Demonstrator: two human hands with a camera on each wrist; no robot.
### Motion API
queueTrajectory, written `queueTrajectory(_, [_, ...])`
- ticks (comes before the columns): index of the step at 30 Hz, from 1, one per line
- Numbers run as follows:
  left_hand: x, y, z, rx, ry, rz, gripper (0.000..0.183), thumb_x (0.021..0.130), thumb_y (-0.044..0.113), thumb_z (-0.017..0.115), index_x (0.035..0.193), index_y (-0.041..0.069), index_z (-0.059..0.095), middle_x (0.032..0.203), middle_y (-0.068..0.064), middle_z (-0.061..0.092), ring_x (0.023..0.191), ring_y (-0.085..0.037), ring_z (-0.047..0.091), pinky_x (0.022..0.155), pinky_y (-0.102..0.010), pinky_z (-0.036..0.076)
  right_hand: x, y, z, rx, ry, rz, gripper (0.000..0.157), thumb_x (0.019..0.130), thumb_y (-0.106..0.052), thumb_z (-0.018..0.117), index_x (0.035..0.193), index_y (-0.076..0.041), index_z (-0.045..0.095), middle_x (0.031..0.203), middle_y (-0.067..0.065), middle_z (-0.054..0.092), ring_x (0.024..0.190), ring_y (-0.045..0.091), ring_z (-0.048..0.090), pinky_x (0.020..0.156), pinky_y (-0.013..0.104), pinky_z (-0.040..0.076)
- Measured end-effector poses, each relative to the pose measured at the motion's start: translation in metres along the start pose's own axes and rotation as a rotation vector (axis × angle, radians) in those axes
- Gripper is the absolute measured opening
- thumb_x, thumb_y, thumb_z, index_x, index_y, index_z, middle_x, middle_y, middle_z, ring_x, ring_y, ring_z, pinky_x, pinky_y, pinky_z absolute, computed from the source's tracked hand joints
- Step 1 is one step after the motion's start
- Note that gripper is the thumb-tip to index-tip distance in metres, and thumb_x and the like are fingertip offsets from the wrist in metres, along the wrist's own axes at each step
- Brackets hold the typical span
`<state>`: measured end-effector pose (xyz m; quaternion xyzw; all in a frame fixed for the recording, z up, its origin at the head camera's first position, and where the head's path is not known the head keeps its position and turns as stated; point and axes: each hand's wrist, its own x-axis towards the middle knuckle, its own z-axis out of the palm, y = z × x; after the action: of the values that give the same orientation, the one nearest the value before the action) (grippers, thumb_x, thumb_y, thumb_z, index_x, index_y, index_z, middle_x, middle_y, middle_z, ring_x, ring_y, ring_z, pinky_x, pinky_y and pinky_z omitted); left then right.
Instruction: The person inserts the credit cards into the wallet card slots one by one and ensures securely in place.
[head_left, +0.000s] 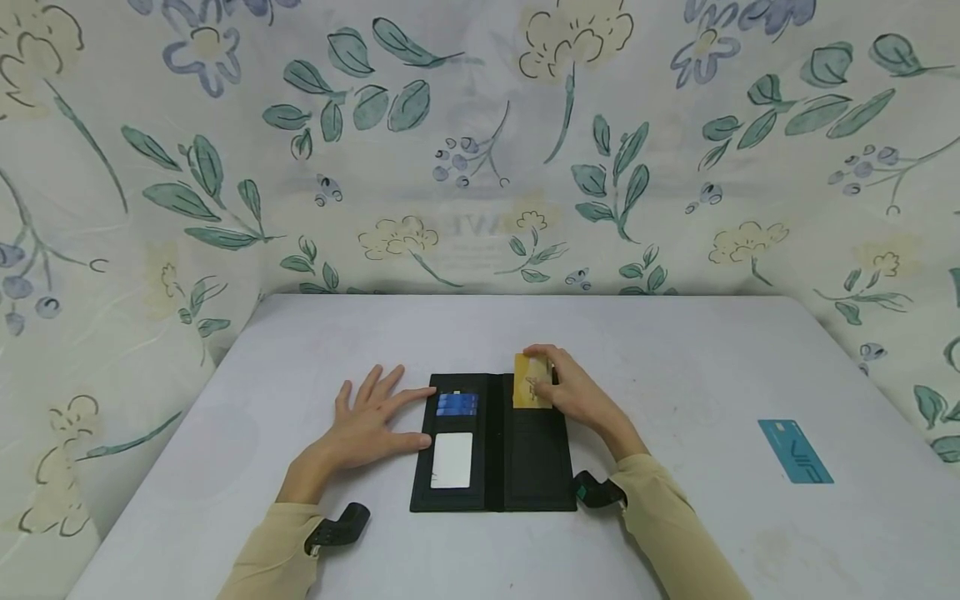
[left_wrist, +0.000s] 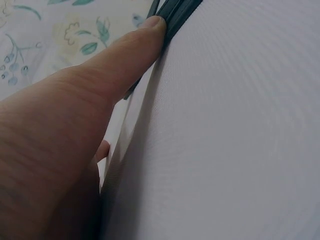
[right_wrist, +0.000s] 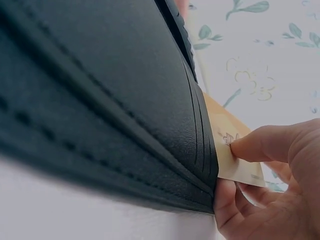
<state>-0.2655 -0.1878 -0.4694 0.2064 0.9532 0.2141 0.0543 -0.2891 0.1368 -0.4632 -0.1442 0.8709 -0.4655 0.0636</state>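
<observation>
A black wallet (head_left: 536,467) lies unfolded on the white table. At the top of its right panel, my right hand (head_left: 573,390) pinches a yellow card (head_left: 522,379) between thumb and fingers. In the right wrist view the card (right_wrist: 245,172) sticks out of the slotted edge of the wallet (right_wrist: 145,100), its lower part hidden inside. My left hand (head_left: 367,425) rests with spread fingers at the wallet's left edge, forefinger and thumb tips touching it. The left panel holds a blue card (head_left: 457,405) in an upper slot and a white rectangle (head_left: 452,461) below.
A teal card (head_left: 797,452) marked VIP lies on the table (head_left: 675,350) to the far right. Floral cloth (head_left: 480,167) hangs behind the table. Black wrist devices sit at both sleeves, the right one (head_left: 597,490) close to the wallet's lower right corner.
</observation>
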Motion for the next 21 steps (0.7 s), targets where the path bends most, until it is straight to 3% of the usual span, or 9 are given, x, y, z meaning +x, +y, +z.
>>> queueTrajectory(9, [-0.001, 0.0012, -0.0021, -0.001, -0.003, -0.001, 0.073, 0.082, 0.061, 0.067, 0.144, 0.026, 0.051, 0.162, -0.021, 0.019, 0.149, -0.047, 0.0, 0.11, -0.071, -0.01, -0.0004, -0.0014, 0.0011, -0.065, -0.008, -0.032, 0.049, 0.091, -0.002, 0.059, 0.139, -0.004, 0.049, 0.142, 0.02, 0.047, 0.132, 0.035, 0.043, 0.113, 0.056, 0.032])
queueTrajectory(14, [-0.0008, 0.0007, -0.0012, 0.003, -0.002, -0.003, 0.073, 0.082, 0.061, 0.068, 0.144, 0.025, 0.051, 0.162, -0.021, 0.019, 0.149, -0.047, 0.0, 0.11, -0.071, -0.01, -0.0002, 0.0004, 0.0017, -0.049, -0.013, -0.031, 0.048, 0.09, -0.001, 0.059, 0.137, -0.001, 0.049, 0.142, 0.02, 0.047, 0.135, 0.036, 0.041, 0.115, 0.055, 0.03])
queueTrajectory(21, [-0.0004, 0.0007, -0.0006, 0.0, 0.0, -0.002, 0.073, 0.082, 0.061, 0.067, 0.143, 0.025, 0.051, 0.162, -0.02, 0.019, 0.149, -0.047, 0.0, 0.11, -0.071, -0.01, -0.0005, 0.0007, 0.0035, -0.059, -0.008, -0.041, 0.038, 0.087, 0.001, 0.057, 0.125, 0.001, 0.059, 0.128, 0.018, 0.053, 0.115, 0.03, 0.049, 0.105, 0.049, 0.04])
